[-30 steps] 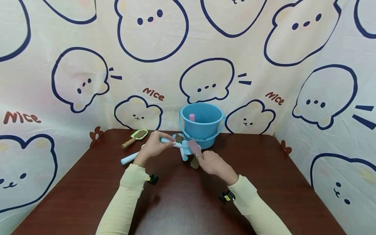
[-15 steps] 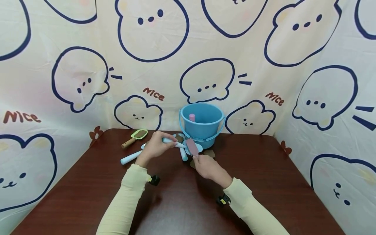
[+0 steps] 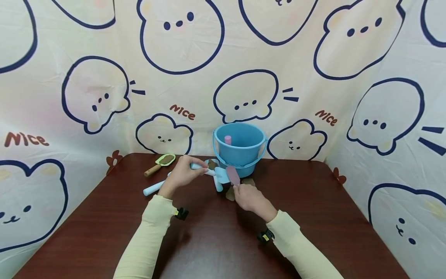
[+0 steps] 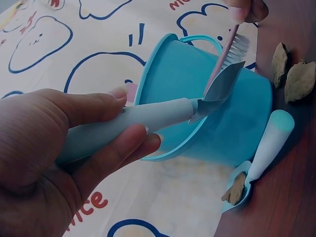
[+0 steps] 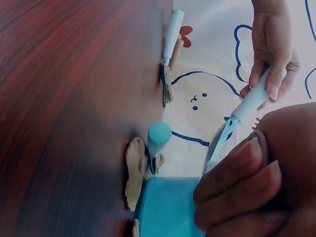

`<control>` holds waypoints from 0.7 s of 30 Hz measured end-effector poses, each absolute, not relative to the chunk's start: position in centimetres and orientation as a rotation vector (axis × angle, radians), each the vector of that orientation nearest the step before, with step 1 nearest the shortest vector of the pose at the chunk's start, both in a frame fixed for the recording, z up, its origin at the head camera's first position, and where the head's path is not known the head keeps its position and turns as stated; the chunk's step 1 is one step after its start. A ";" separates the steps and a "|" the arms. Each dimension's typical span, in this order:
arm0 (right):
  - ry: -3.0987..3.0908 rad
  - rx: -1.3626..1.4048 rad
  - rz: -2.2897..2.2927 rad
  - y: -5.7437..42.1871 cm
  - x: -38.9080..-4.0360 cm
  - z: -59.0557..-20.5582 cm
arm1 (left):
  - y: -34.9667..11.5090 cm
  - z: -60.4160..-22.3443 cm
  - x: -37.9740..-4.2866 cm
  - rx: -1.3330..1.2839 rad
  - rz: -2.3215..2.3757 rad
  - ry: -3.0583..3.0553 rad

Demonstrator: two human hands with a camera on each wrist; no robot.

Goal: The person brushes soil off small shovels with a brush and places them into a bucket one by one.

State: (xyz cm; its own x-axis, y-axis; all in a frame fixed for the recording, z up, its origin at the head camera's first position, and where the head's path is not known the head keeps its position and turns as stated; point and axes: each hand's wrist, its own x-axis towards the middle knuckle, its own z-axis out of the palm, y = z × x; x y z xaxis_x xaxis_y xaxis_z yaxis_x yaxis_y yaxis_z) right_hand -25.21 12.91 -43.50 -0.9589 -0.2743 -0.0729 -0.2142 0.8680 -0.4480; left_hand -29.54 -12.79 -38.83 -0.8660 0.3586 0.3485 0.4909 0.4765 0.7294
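Note:
My left hand (image 3: 184,170) grips the handle of a light blue trowel (image 4: 143,118), thumb and fingers curled around it. The trowel's blade is held in front of a blue bucket (image 3: 240,155). In my right hand (image 3: 252,199) is a pink brush (image 3: 232,175) with white bristles, facing the blade. The left wrist view shows the bristles right against the blade's edge or just beside it. Most of the brush is hidden by my fingers (image 5: 242,182) in the right wrist view.
Another blue trowel (image 4: 274,140) with a brown lump lies beside the bucket. Brown chunks (image 4: 298,81) rest nearby on the table. At left are a green scoop with a wooden handle (image 3: 152,170) and a light blue handle (image 3: 153,188). A pink piece (image 3: 227,139) shows inside the bucket.
The brush has shifted slightly left, then back right along the trowel's blade. My left hand and the trowel moved a little right, then back left. Both grips are the same.

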 end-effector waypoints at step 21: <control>2.833 -0.315 -0.497 14.8 -25.3 -42.2 | -14.5 -38.4 -29.4 -0.736 -1.347 -2.592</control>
State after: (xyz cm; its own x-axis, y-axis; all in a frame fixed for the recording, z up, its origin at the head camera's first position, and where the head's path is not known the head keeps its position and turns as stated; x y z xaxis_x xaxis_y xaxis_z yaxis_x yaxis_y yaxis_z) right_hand -25.26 14.75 -42.15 -0.9462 -0.2517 -0.2035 -0.1675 0.9187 -0.3578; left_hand -29.40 -14.49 -38.44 -0.8728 0.3610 0.3286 0.4763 0.4830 0.7347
